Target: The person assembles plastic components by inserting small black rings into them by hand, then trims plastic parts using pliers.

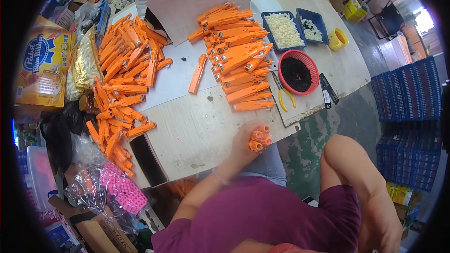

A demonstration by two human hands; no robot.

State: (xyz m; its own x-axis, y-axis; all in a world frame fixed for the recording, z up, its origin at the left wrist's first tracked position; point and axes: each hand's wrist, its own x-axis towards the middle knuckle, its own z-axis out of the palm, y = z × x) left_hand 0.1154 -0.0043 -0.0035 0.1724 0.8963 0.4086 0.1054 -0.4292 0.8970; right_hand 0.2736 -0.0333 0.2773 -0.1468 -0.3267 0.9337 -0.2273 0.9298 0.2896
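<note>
My left hand (245, 141) is closed round a small bundle of orange plastic pieces (260, 138), held at the near edge of the table. Their round, hollow ends face up toward me. My right arm is bent with the elbow raised, and its forearm runs off the lower edge, so the right hand is out of sight. Beyond my left hand, long orange plastic parts lie side by side in a stacked row (241, 61). One single orange part (198, 74) lies apart, left of that row. A loose heap of orange parts (129, 51) covers the table's left side.
Right of the row stand a red basket of small black pieces (315, 89), yellow-handled pliers (287, 99), two blue trays (304, 42) with white pieces, and a yellow ring-shaped object (338, 40). A black phone (148, 160) lies at the near left edge. Blue crates (408, 93) are stacked at right.
</note>
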